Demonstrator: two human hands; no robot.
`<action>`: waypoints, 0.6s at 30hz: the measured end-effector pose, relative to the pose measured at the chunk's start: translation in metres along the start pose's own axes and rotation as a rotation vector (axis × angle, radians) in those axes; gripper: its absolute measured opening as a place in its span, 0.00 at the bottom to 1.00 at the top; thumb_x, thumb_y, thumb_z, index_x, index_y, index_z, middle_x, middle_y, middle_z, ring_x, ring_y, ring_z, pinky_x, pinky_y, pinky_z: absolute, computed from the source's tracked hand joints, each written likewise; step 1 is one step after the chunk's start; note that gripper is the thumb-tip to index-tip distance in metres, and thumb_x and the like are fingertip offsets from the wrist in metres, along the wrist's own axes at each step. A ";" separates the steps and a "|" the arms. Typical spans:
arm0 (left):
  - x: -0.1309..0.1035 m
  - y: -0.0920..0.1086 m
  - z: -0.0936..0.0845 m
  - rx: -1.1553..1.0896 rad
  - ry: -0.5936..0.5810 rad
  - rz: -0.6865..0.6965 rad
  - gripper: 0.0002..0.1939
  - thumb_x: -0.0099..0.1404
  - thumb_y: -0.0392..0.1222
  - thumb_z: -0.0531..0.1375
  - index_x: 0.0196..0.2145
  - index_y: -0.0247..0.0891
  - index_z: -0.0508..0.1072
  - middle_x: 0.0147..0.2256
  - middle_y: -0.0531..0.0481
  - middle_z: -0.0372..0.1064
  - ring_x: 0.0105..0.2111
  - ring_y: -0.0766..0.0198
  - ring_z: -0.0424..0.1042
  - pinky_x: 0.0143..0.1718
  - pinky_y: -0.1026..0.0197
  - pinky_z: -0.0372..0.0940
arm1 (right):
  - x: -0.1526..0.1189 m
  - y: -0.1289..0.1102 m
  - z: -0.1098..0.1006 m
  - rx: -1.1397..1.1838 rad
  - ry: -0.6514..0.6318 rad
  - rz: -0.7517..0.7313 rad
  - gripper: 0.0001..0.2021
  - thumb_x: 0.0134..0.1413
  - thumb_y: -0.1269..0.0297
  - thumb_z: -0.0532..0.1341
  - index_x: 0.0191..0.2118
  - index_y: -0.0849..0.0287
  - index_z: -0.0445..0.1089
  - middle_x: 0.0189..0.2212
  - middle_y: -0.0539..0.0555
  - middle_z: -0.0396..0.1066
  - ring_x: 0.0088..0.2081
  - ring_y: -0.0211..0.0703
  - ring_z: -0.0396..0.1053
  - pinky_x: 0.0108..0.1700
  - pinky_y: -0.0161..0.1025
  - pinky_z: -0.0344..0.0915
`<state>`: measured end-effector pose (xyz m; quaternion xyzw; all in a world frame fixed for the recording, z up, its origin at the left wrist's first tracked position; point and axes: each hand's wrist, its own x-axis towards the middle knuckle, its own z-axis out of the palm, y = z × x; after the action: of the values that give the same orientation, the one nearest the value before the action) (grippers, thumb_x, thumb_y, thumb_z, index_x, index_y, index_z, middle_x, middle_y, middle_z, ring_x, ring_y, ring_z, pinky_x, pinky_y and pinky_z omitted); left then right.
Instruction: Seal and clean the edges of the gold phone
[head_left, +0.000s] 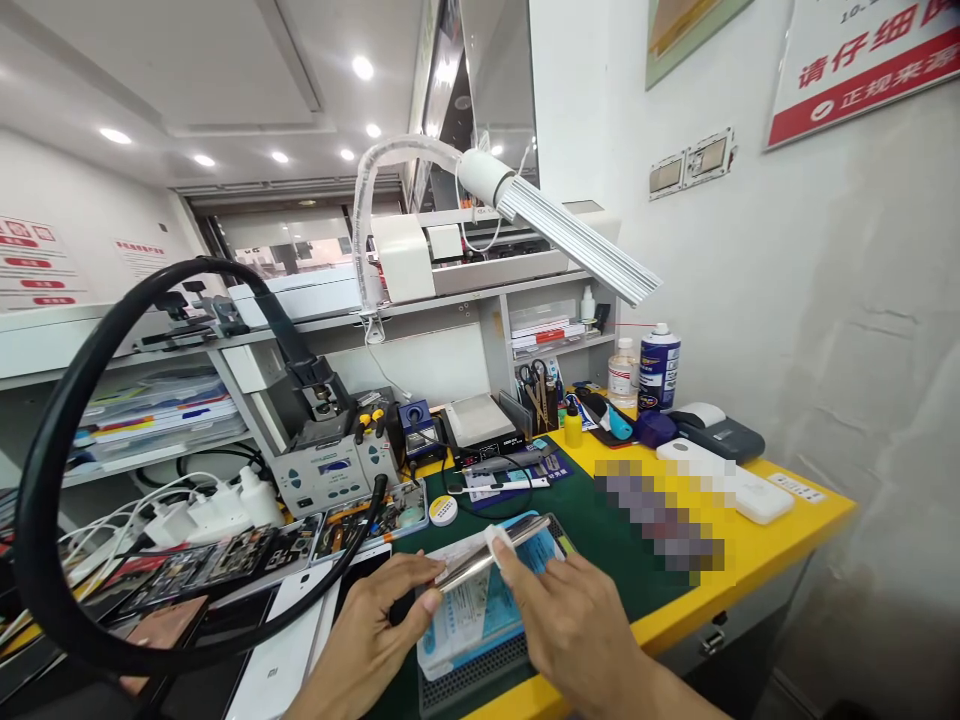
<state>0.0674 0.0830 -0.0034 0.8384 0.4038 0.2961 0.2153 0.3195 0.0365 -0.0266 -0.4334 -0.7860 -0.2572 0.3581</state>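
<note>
My left hand (379,625) grips the near left end of a phone (474,568), which is tilted so that mostly its shiny, silvery edge shows. Its thumb and fingers close on that end. Pressed along the same edge is a small white wipe (496,540), pinched under the fingers of my right hand (574,625). Below the phone lies a pale blue and white packet or printed sheet (459,622), partly covered by my hands. A dark perforated pad (472,680) sits under that, on the green mat (626,575).
A thick black hose (34,480) arcs across the left, over a white phone (274,655). Behind stand a grey soldering station (337,478) and a parts tray (409,520). Spray can (660,370), yellow bottle (573,425) and white power bank-like device (750,490) stand right. A lamp (577,240) hangs above.
</note>
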 end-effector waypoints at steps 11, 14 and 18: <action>0.001 0.004 0.001 0.012 0.051 0.054 0.18 0.73 0.52 0.54 0.50 0.46 0.79 0.49 0.45 0.78 0.48 0.58 0.77 0.48 0.64 0.70 | 0.013 -0.028 0.009 0.021 -0.032 0.024 0.28 0.54 0.77 0.51 0.62 0.71 0.61 0.19 0.52 0.68 0.22 0.46 0.65 0.27 0.43 0.50; 0.002 0.003 0.002 -0.015 0.065 0.103 0.17 0.73 0.50 0.54 0.49 0.44 0.79 0.47 0.46 0.79 0.46 0.57 0.78 0.46 0.64 0.72 | 0.021 -0.050 0.021 0.081 0.042 -0.004 0.27 0.53 0.73 0.52 0.60 0.70 0.63 0.18 0.53 0.69 0.19 0.46 0.63 0.26 0.43 0.48; 0.004 -0.003 0.003 0.007 0.112 0.160 0.15 0.72 0.50 0.56 0.47 0.44 0.80 0.45 0.47 0.80 0.44 0.59 0.79 0.45 0.66 0.72 | 0.022 -0.050 0.025 0.099 0.128 0.034 0.23 0.57 0.71 0.51 0.59 0.66 0.65 0.16 0.50 0.68 0.17 0.45 0.61 0.26 0.42 0.46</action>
<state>0.0699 0.0873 -0.0063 0.8507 0.3481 0.3575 0.1653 0.2599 0.0407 -0.0294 -0.4113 -0.7657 -0.2392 0.4327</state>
